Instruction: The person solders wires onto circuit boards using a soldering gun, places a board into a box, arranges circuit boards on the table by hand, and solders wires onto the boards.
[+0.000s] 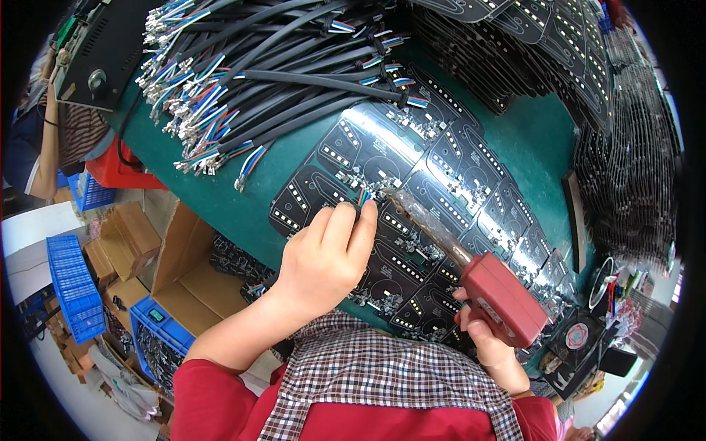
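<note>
A heap of black cables [279,81] with coloured wire ends lay on the green table [220,191]. The left hand [327,257] pinched coloured wire tips [362,197] against a black circuit board [353,158] in a row of boards. The right hand [489,345] was closed around a red soldering iron [500,294], its tip [387,193] meeting the wires

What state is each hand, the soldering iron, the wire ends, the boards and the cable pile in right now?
left hand: pinching coloured wire ends on a board
right hand: gripping red-handled soldering iron, tip at the wires
black circuit boards: flat, overlapping in a row
cable pile: loose, ends stripped
</note>
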A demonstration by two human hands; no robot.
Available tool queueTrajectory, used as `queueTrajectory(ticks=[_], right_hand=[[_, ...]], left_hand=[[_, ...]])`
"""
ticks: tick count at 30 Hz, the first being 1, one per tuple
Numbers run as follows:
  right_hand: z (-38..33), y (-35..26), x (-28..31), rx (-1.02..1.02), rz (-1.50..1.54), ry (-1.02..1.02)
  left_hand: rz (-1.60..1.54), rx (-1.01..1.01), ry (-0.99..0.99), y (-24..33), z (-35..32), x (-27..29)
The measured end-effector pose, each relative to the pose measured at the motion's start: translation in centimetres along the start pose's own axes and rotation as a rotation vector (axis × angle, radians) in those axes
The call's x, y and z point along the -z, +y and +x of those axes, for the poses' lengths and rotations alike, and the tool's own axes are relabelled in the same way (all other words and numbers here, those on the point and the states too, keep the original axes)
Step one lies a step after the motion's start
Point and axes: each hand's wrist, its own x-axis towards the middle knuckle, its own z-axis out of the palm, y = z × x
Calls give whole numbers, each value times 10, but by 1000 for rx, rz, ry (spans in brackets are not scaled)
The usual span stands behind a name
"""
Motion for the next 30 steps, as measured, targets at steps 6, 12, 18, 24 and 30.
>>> queueTrajectory(ticks=[6,12,18,24,30], right_hand=[[5,-6,1,-31,10,-82],[7,2,-3,82,-68,-27],[15,-13,-6,208,-114,-6],[31,-22,-3,500,-279,20],[-11,-27,17,-188,144,261]], left_hand=[[-34,13,-18,1,-1,-2],[-48,24,-27,1,1,0],[-46,44,-23,1,0,-1],[-90,56,-46,0,0,1],[-84,53,-86,0,4,4]])
